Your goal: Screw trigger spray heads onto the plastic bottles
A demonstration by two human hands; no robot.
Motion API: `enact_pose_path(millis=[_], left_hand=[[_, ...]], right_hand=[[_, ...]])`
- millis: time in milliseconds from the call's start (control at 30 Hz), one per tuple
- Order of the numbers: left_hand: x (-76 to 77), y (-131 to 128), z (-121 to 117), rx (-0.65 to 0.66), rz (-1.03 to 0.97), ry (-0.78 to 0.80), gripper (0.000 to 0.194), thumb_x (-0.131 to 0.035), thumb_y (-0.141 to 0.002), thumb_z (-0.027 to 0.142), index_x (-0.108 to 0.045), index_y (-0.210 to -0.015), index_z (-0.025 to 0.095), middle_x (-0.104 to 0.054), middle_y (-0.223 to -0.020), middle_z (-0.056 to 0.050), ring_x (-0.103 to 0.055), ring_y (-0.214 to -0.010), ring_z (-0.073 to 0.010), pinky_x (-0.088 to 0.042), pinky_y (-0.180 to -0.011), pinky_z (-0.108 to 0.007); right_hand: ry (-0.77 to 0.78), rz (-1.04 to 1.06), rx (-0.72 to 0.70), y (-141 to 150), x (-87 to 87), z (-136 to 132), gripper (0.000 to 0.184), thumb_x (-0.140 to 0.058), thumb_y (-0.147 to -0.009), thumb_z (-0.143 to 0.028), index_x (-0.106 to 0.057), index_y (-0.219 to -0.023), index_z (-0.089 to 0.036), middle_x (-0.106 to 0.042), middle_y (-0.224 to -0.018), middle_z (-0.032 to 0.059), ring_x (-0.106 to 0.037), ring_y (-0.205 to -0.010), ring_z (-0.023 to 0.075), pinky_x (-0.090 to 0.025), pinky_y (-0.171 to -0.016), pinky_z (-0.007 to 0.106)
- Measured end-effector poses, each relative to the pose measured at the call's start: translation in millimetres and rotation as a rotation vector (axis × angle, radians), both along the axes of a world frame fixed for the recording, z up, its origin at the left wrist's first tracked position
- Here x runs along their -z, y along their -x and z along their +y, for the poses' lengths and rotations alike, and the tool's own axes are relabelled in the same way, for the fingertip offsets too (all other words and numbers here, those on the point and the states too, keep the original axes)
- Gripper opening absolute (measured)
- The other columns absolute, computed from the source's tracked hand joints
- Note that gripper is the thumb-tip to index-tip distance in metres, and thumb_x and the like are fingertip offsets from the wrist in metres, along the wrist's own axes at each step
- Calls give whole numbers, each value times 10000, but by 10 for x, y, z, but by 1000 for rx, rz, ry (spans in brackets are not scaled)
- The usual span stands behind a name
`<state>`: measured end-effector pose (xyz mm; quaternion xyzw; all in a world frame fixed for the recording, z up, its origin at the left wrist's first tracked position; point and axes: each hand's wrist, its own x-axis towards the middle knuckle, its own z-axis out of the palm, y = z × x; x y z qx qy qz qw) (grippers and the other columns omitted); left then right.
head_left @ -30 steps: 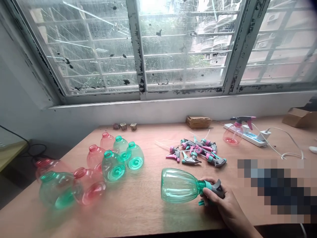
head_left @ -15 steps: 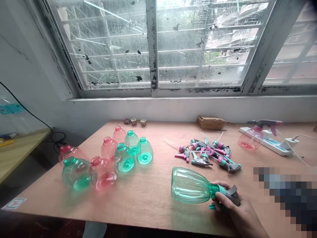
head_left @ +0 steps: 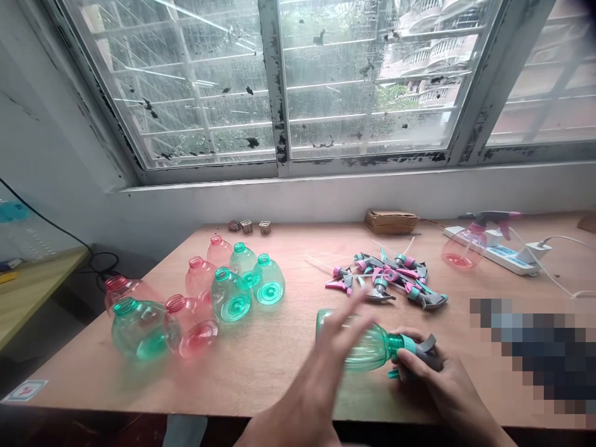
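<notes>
My right hand (head_left: 431,366) grips a green spray bottle (head_left: 372,351) by its grey and teal trigger head (head_left: 421,351), near the table's front edge. The bottle lies sideways, its base pointing left. In front of the bottle's body is my left hand (head_left: 319,366), fingers spread and blurred by motion, hiding part of it. Whether the left hand touches the bottle I cannot tell. Beyond the bottle lies a pile of pink, teal and grey trigger spray heads (head_left: 391,279) with thin tubes.
Open pink bottles (head_left: 190,326) and green bottles (head_left: 139,329) stand at the left of the table (head_left: 274,385). A pink spray bottle (head_left: 465,248) with its head on stands by a white power strip (head_left: 507,254). A cardboard box (head_left: 391,221) and small cubes (head_left: 265,227) sit at the back.
My left hand has come up from below into view, reaching in front of the green bottle. My right hand keeps its hold on the trigger head. The camera view has tilted and shifted slightly.
</notes>
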<state>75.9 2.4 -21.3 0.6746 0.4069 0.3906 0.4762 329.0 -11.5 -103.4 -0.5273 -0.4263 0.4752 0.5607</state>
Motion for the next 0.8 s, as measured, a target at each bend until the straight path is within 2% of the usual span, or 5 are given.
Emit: enact_pose_path(millis=[133, 200, 300, 500, 800], left_hand=[[182, 78, 56, -128, 79, -59, 1017, -694, -805, 633, -163, -1581, 248, -84, -1692, -85, -23, -1539, -385, -19, -1257, -569], [281, 117, 101, -53, 131, 37, 887, -599, -866, 649, -251, -1565, 228, -196, -1670, -119, -107, -1538, -367, -62, -1256, -575], [354, 128, 152, -16, 125, 21, 833, -726, -826, 554, -370, -1517, 252, -257, -1652, -95, -194, -1525, -325, -163, -1265, -488], [425, 139, 152, 56, -131, 134, 865, -791, -829, 374, -280, -1526, 398, -448, -1540, -36, -474, -1363, -277, -365, -1184, -425], [386, 187, 72, 75, -70, 183, 1148, -840, -764, 354, -46, -1588, 260, -207, -1673, -71, -164, -1540, -276, -194, -1268, -395]], right_hand=[[9, 63, -78, -5, -69, -16, 441, -818, -759, -460, -689, -1078, -184, -689, -686, 7, -638, -640, 209, -574, -630, 326], [12, 76, -93, 1, -97, -23, 423, -821, -761, -454, -693, -1068, -193, -703, -723, 6, -645, -653, 203, -574, -626, 313], [-9, 50, -69, 27, -147, -31, 404, -827, -762, -441, -708, -1055, -191, -743, -794, 23, -676, -683, 203, -571, -639, 293], [-6, 104, -43, 83, -192, -14, 461, -868, -688, -454, -728, -1006, -153, -696, -613, -2, -650, -568, 199, -575, -578, 311], [1, 65, -127, 75, -177, 2, 441, -852, -701, -441, -751, -1020, -155, -666, -572, -5, -670, -612, 230, -569, -593, 329]])
